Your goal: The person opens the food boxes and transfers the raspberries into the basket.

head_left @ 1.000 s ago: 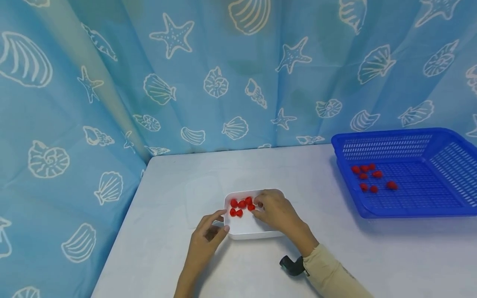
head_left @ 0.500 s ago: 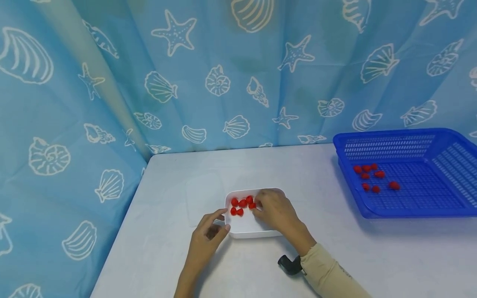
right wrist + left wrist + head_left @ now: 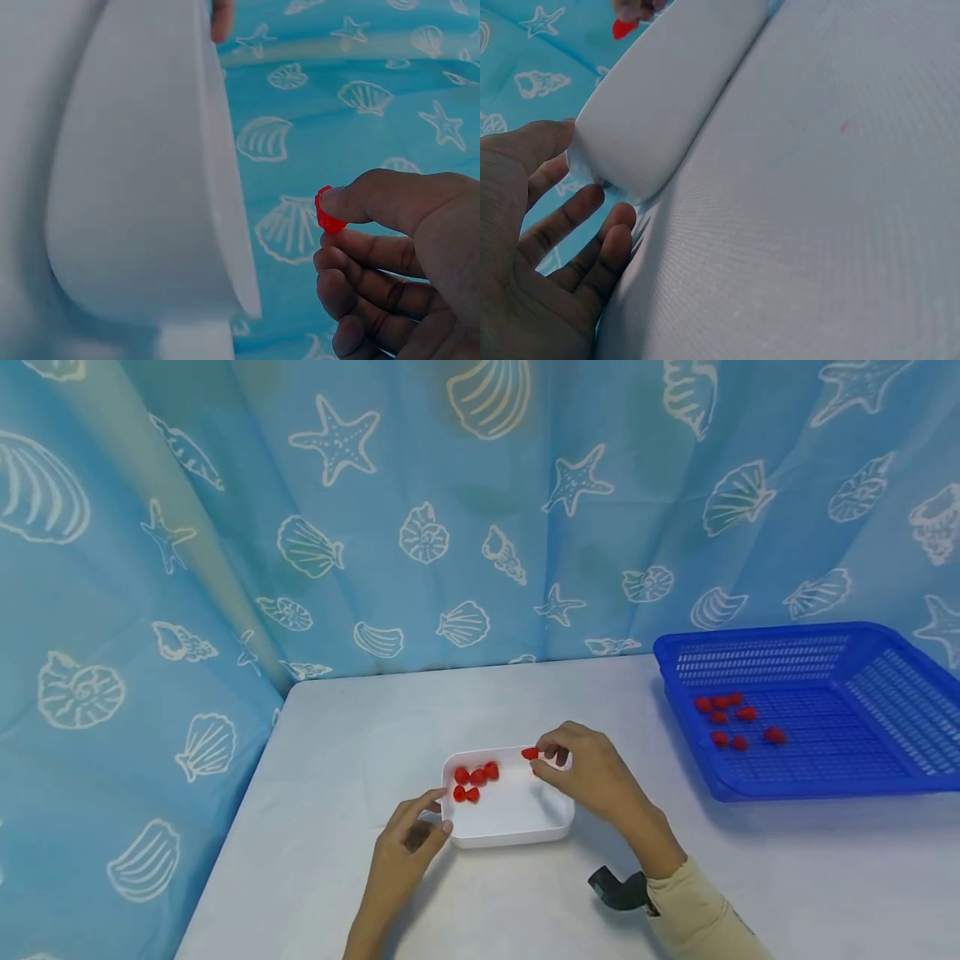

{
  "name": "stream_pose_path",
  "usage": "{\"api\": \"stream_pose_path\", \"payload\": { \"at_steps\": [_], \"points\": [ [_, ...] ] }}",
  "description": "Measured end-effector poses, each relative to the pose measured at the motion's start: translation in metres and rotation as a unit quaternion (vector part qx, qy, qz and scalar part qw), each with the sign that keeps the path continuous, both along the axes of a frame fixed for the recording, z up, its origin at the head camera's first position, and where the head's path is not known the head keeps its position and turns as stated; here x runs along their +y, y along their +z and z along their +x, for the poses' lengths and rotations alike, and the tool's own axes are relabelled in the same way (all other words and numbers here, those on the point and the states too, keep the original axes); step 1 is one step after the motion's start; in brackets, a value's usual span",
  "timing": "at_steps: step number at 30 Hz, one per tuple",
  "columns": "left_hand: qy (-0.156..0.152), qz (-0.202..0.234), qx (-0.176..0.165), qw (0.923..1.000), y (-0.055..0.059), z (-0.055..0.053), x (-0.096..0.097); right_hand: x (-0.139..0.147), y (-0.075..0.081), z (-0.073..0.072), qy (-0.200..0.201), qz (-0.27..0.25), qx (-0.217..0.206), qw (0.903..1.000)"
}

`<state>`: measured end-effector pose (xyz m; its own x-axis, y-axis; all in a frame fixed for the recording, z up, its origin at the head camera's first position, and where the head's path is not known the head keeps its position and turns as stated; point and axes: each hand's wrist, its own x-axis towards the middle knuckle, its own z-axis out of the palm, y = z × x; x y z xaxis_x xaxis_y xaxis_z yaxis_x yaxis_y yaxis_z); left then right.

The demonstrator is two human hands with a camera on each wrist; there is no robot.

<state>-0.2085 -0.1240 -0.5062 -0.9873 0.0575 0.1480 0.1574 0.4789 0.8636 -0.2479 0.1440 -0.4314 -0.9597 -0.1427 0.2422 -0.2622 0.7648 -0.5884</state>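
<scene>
A white tray (image 3: 513, 814) stands on the table with several small red berry-shaped pieces (image 3: 477, 777) at its left end. My left hand (image 3: 401, 843) touches the tray's left end, thumb by the near corner and index finger at the rim. In the left wrist view, the other fingers (image 3: 604, 259) curve loosely beside the tray wall. My right hand (image 3: 588, 772) is over the tray's right end and pinches one red berry-shaped piece (image 3: 530, 753). The right wrist view shows that piece (image 3: 330, 212) between thumb and index fingertips, with the remaining fingers curled below.
At the right, a blue perforated basket (image 3: 750, 789) contains several more red pieces (image 3: 746, 713). A faint clear flat sheet (image 3: 401, 760) lies left of the tray. Behind the table (image 3: 352, 718) hangs a blue seashell curtain (image 3: 420, 602). A black device (image 3: 622, 891) sits at my right wrist.
My right hand has lifted one red piece from the group and moved right with it. My left hand stays at the tray's left end. The head view has shifted slightly.
</scene>
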Motion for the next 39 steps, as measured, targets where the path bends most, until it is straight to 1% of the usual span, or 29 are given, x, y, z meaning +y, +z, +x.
{"api": "stream_pose_path", "payload": {
  "at_steps": [3,7,10,15,19,23,25,28,30,33,37,39],
  "points": [
    [0.005,0.0,-0.002,1.0,-0.001,0.001,-0.002,0.015,0.011,0.001,-0.01,0.0,0.002,1.0],
    [0.017,0.003,-0.014,0.9998,0.0,0.004,-0.006,0.036,0.027,-0.001,-0.019,0.006,0.003,0.9998],
    [0.023,-0.001,-0.02,0.9995,0.001,0.004,-0.009,0.057,0.042,-0.005,-0.021,0.013,0.015,0.9996],
    [0.024,-0.009,-0.022,0.9994,0.001,0.002,-0.01,0.098,0.068,-0.013,-0.031,0.023,0.037,0.9986],
    [0.022,-0.009,-0.026,0.9994,0.002,0.001,-0.009,0.132,0.089,-0.018,-0.055,0.033,0.021,0.9977],
    [0.025,-0.012,-0.033,0.9991,0.001,0.001,-0.007,0.166,0.105,-0.028,-0.075,0.051,0.001,0.9959],
    [0.029,-0.016,-0.037,0.9987,0.001,0.001,-0.005,0.182,0.108,-0.034,-0.078,0.06,-0.009,0.9951],
    [0.036,-0.025,-0.04,0.9982,0.001,0.002,-0.003,0.206,0.109,-0.044,-0.086,0.073,-0.02,0.9934],
    [0.036,-0.024,-0.04,0.9982,0.001,0.003,-0.001,0.222,0.106,-0.051,-0.087,0.079,-0.034,0.9924],
    [0.031,-0.019,-0.036,0.9987,0.001,0.004,0.001,0.244,0.1,-0.06,-0.079,0.096,-0.051,0.9909],
    [0.026,-0.017,-0.036,0.9989,0.002,0.005,0.004,0.271,0.095,-0.073,-0.066,0.13,-0.079,0.9862],
    [0.027,-0.018,-0.037,0.9988,0.002,0.005,0.006,0.283,0.093,-0.078,-0.067,0.142,-0.094,0.9831]
  ]
}}
